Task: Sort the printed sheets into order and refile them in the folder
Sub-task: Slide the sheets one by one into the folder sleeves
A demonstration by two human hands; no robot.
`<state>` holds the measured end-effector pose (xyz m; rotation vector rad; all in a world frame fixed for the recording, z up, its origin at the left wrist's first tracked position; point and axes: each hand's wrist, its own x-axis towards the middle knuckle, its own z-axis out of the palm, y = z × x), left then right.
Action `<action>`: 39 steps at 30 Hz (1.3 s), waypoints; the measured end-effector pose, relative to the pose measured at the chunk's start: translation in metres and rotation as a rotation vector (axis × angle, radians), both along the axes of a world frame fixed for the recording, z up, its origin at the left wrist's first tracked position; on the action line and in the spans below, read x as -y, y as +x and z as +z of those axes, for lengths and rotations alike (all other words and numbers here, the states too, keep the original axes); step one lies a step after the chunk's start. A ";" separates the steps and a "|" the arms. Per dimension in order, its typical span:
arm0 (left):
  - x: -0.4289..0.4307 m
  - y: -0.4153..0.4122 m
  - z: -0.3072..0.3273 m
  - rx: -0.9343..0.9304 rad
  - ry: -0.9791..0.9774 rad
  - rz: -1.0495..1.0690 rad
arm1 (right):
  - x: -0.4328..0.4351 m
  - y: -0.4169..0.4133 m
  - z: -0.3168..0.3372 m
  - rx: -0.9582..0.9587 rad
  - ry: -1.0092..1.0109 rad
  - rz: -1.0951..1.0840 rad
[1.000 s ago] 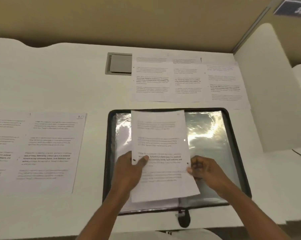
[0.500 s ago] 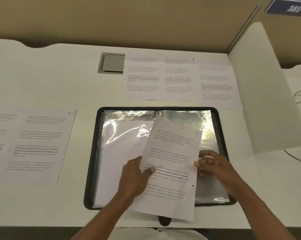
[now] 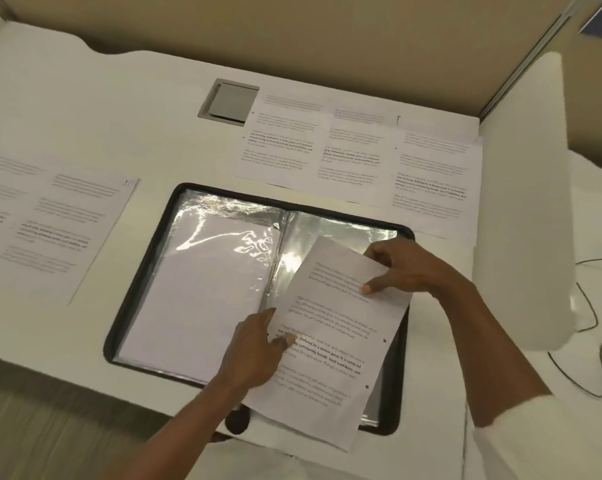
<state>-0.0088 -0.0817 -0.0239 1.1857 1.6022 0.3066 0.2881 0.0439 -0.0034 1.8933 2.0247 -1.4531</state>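
A black-edged folder (image 3: pixel 143 271) lies open on the white desk, its clear plastic sleeves shining. The left sleeve holds a white sheet (image 3: pixel 202 292). One printed sheet (image 3: pixel 337 341) is tilted over the folder's right page. My left hand (image 3: pixel 258 348) pinches the sheet's left edge, thumb on the print. My right hand (image 3: pixel 403 268) grips the sheet's upper right corner, thumb on top and fingers behind. Printed sheets (image 3: pixel 358 154) lie in a row beyond the folder. More printed sheets (image 3: pixel 57 230) lie to its left.
A grey cable hatch (image 3: pixel 230 102) sits in the desk behind the folder. A white partition panel (image 3: pixel 528 188) stands at the right, with a dark cable (image 3: pixel 590 327) beyond it. A beige wall backs the desk. The folder's zip pull (image 3: pixel 237 419) hangs at the front edge.
The sheet has moved from the folder's middle to over its right page. My right hand went from the sheet's right edge up to its top right corner. The left sleeve is now uncovered.
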 end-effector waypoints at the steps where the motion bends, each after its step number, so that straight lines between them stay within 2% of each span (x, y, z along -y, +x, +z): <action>1: 0.002 0.006 0.000 0.004 -0.001 0.023 | -0.007 -0.002 0.001 0.009 0.013 0.051; 7: -0.003 0.026 0.001 0.002 0.033 0.211 | -0.039 -0.011 0.007 -0.017 0.032 0.145; 12: -0.016 0.039 0.007 -0.464 0.222 0.198 | -0.091 0.015 0.020 0.146 0.158 0.057; 21: -0.051 0.088 -0.011 -0.726 0.505 -0.152 | -0.199 0.058 0.060 0.360 0.361 0.083; 27: -0.059 0.141 -0.034 -0.732 0.559 -0.189 | -0.237 0.086 0.069 0.222 0.387 -0.101; 31: -0.070 0.162 -0.042 -0.693 0.427 -0.113 | -0.247 0.112 0.073 0.112 0.329 -0.146; 39: -0.083 0.181 -0.054 -0.693 0.387 0.010 | -0.265 0.133 0.073 0.096 0.218 -0.158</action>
